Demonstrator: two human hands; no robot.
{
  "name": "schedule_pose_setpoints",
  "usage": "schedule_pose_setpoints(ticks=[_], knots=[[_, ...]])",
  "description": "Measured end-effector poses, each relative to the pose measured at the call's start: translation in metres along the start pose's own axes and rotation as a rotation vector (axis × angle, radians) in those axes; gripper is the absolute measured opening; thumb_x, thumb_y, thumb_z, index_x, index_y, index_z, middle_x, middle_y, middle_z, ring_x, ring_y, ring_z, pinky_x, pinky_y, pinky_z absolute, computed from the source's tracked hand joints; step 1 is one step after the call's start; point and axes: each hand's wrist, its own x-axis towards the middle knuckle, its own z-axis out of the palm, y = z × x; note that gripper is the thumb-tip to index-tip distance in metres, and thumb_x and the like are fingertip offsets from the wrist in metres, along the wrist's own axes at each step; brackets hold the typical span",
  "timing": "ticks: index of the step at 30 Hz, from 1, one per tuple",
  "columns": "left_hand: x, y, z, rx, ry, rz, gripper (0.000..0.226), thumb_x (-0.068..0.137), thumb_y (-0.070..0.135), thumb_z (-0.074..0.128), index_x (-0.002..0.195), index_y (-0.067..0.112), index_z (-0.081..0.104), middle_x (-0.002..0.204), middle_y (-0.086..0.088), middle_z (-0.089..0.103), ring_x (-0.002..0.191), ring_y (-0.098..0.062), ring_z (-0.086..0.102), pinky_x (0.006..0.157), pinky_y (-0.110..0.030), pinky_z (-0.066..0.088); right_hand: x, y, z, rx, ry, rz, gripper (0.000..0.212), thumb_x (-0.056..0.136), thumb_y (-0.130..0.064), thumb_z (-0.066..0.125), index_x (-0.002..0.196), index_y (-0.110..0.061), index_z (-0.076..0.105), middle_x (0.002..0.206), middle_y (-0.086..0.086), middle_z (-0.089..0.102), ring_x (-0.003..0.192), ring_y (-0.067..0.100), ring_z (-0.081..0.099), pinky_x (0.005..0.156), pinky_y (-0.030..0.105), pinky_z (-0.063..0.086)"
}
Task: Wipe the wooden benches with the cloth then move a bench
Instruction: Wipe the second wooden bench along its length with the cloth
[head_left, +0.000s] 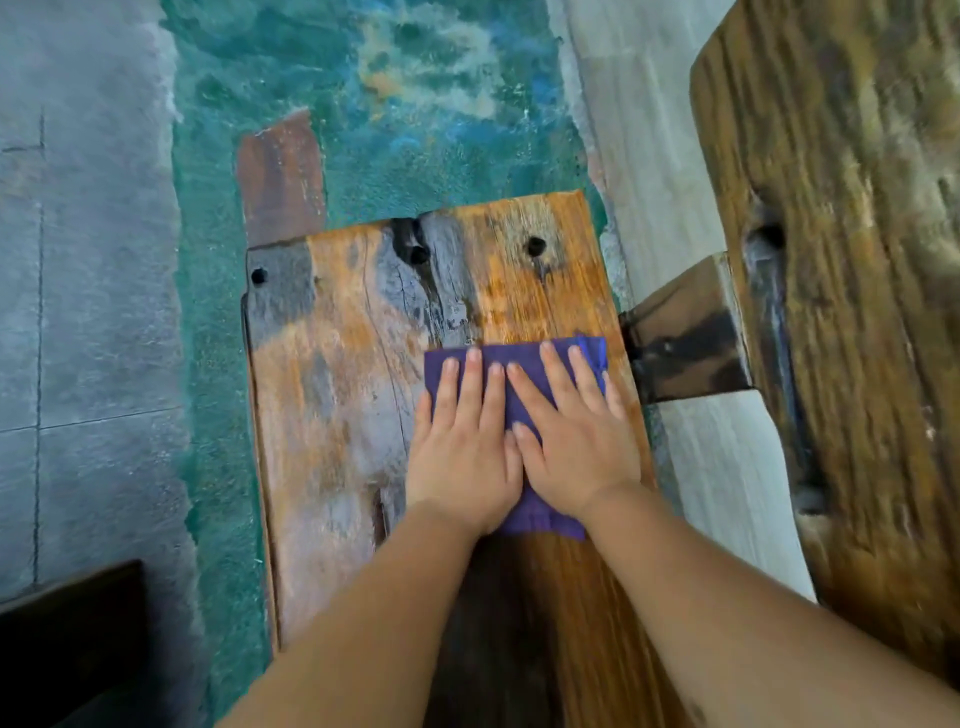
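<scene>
Pressing down on a folded purple cloth (519, 415), I am holding it flat against the weathered orange-brown wooden bench (353, 405) in front of me. The bench plank is showing worn grey patches, a dark split at its far end and small round black holes near both far corners. The cloth is lying on the right half of the plank, its right edge close to the bench's right edge.

My left hand (462, 452) is lying flat and spread, fingers straight, palm on the cloth's left part. My right hand (576, 441) is lying the same way just beside it, thumbs touching, covering the cloth's right part; neither hand is curling around anything.

To the right, a second dark brown rough wooden bench (841, 291) is standing apart from mine, one brown leg (685, 332) sticking out toward my plank and nearly reaching its edge. A pale strip of floor is running between them. To the left, teal painted floor (218, 364) and then grey concrete (88, 312) are lying open.
</scene>
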Motion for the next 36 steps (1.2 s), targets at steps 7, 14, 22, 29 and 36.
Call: schedule_pose_setpoints(ticks=[7,14,22,29,36], knots=[[0.127,-0.038,-0.042,0.037,0.092,-0.037,0.069,0.093,0.043,0.030,0.155,0.017,0.016,0.164,-0.007,0.009,0.150,-0.026,0.006,0.118,-0.047,0.009,0.141,0.004,-0.040,-0.003,0.050,-0.053,0.064,0.089,-0.057,0.018,0.152,-0.041,0.016,0.164,-0.001,0.010,0.150,0.025,0.007,0.118,0.057,0.007],[0.198,-0.045,-0.065,0.028,0.106,-0.080,0.065,0.092,0.043,0.023,0.152,0.019,0.025,0.161,-0.008,0.022,0.148,-0.031,0.014,0.118,-0.049,0.015,0.220,0.014,-0.060,-0.065,0.105,-0.091,0.051,0.090,-0.052,0.029,0.139,-0.041,0.039,0.134,-0.007,0.053,0.124,0.023,0.046,0.107,0.063,0.023],[0.201,-0.045,-0.070,0.009,0.097,-0.081,0.062,0.091,0.041,0.027,0.147,0.018,0.036,0.155,-0.007,0.035,0.143,-0.032,0.026,0.116,-0.048,0.021,0.224,0.015,-0.066,-0.051,0.106,-0.130,0.045,0.090,-0.050,0.030,0.131,-0.038,0.046,0.123,-0.006,0.059,0.111,0.025,0.051,0.097,0.054,0.031],[0.203,-0.047,-0.065,0.038,0.125,-0.064,0.055,0.093,0.042,0.026,0.139,0.018,0.044,0.146,-0.004,0.046,0.138,-0.031,0.034,0.113,-0.048,0.025,0.228,0.014,-0.060,-0.063,0.172,-0.137,0.047,0.089,-0.051,0.025,0.122,-0.035,0.053,0.115,-0.001,0.063,0.108,0.028,0.053,0.089,0.050,0.035],[0.196,-0.048,-0.059,0.002,0.161,-0.033,0.059,0.096,0.041,0.023,0.148,0.014,0.032,0.159,-0.009,0.027,0.148,-0.032,0.014,0.119,-0.047,0.014,0.215,0.012,-0.049,-0.061,0.276,-0.111,0.042,0.093,-0.046,0.029,0.127,-0.030,0.050,0.128,0.005,0.056,0.122,0.030,0.047,0.100,0.051,0.031]])
